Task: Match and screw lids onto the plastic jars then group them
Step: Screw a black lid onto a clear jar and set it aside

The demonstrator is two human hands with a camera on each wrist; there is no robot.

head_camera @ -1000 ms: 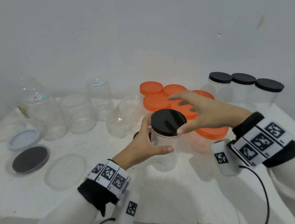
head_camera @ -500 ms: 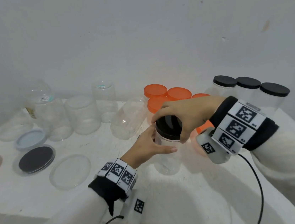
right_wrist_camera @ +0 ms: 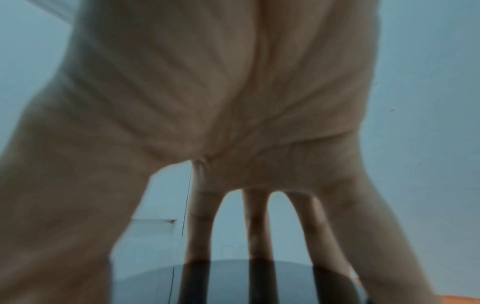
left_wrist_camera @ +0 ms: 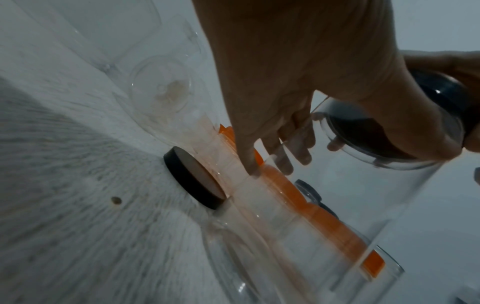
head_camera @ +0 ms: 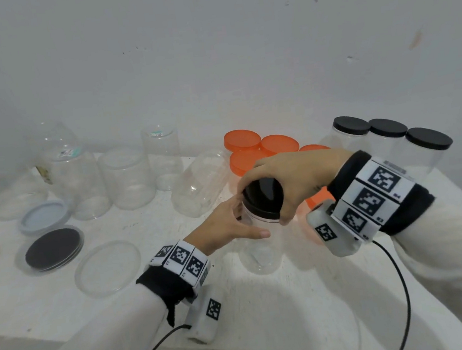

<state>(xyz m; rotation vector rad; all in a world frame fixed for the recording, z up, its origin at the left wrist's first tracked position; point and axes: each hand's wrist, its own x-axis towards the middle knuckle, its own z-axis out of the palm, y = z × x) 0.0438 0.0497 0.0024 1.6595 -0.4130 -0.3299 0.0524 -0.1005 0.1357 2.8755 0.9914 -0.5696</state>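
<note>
A black lid [head_camera: 263,198] was gripped by the right hand [head_camera: 291,179] on a jar [head_camera: 257,241] clasped by the left hand [head_camera: 226,227]; three black-lidded jars [head_camera: 388,141] were grouped, several clear jars [head_camera: 125,177] left uncapped.

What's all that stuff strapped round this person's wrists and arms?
Both arms wear cream long sleeves with black cuffs. Each wrist carries a white band of black-and-white square code markers, left and right. Under each hangs a small white camera pod bearing another marker, with a thin black cable trailing off.
</note>
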